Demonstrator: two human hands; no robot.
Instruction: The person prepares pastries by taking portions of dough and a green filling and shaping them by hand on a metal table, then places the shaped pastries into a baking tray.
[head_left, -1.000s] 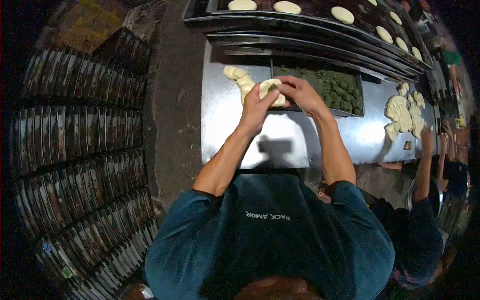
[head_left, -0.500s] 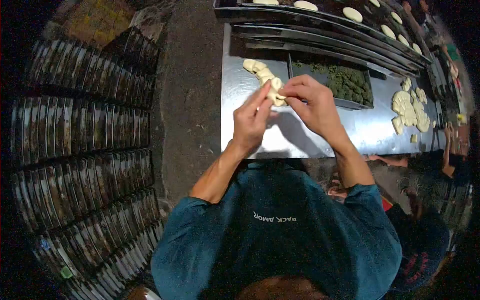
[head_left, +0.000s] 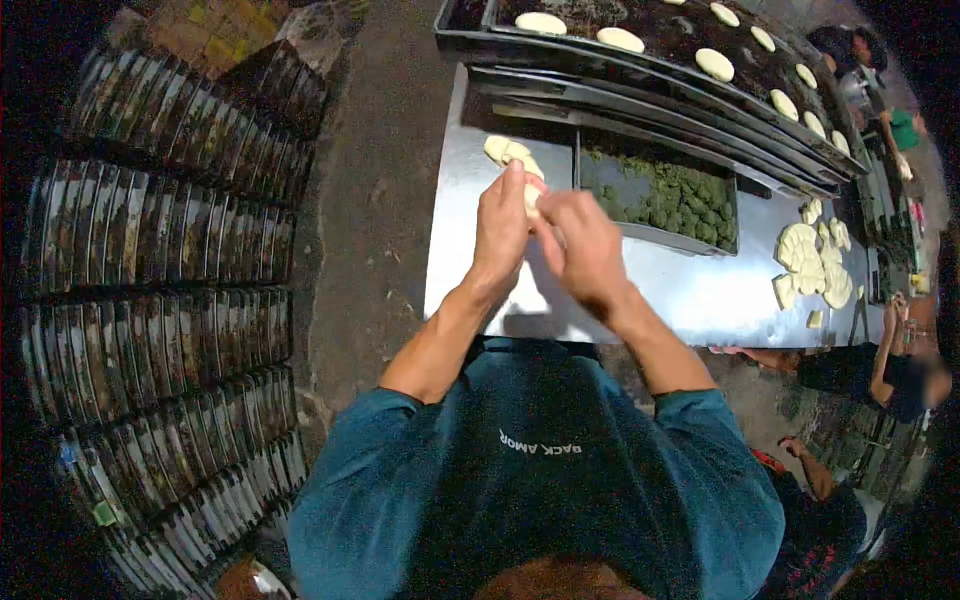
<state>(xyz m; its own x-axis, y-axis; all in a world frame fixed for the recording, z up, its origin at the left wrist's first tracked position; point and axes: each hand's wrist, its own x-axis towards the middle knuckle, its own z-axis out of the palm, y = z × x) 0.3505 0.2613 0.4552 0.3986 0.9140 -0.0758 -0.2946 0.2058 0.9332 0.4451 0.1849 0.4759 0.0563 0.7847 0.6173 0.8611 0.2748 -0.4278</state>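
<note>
A piece of pale dough (head_left: 533, 197) is between my two hands above the metal table, mostly covered by the fingers. My left hand (head_left: 500, 232) holds it from the left, thumb and fingers closed around it. My right hand (head_left: 587, 245), slightly blurred, presses its curled fingers and thumb against the dough's right side. Just beyond my left fingertips, several flat dough pieces (head_left: 508, 150) lie overlapping on the table. To the right of them is a metal tray (head_left: 660, 238) holding several dark green balls of filling (head_left: 690, 205).
Baking trays (head_left: 600, 65) are stacked along the table's far side, with oval dough pieces (head_left: 714, 65) on the top one. More dough pieces (head_left: 805, 262) lie at the table's right (head_left: 680, 300). Racks of trays (head_left: 170, 235) stand left across the floor. Other people are at the right.
My right hand has turned and moved down and left, closer to my left hand. The dough between them is now more hidden. The whole view has shifted slightly.
</note>
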